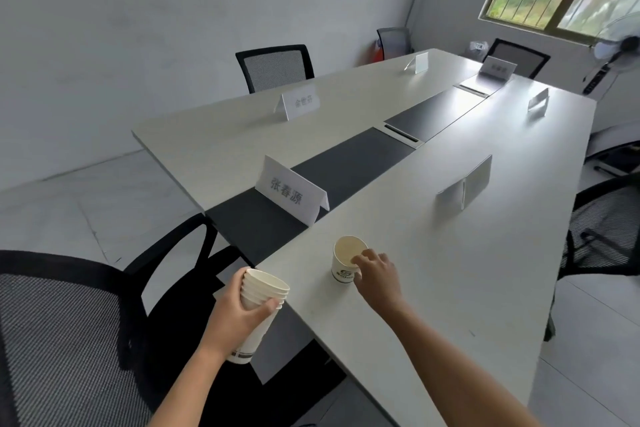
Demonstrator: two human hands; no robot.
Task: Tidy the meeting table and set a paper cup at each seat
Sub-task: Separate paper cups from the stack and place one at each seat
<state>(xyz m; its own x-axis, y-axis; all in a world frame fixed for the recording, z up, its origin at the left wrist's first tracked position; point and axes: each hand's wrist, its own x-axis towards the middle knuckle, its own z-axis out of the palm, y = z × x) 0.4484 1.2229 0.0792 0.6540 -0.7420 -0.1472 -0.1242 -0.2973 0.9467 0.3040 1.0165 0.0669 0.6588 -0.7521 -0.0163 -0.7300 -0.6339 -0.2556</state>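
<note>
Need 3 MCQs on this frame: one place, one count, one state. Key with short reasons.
1. The single paper cup stands: A) on the dark centre strip B) on the white top of the table C) on a chair seat
2. How many name cards: A) two B) four C) six
3. The left hand: A) grips a stack of cups B) hangs idle C) presses flat on the table

1 B: it stands upright on white, right hand at its rim. 2 C: six tent cards show. 3 A: fingers wrap the stack.
</note>
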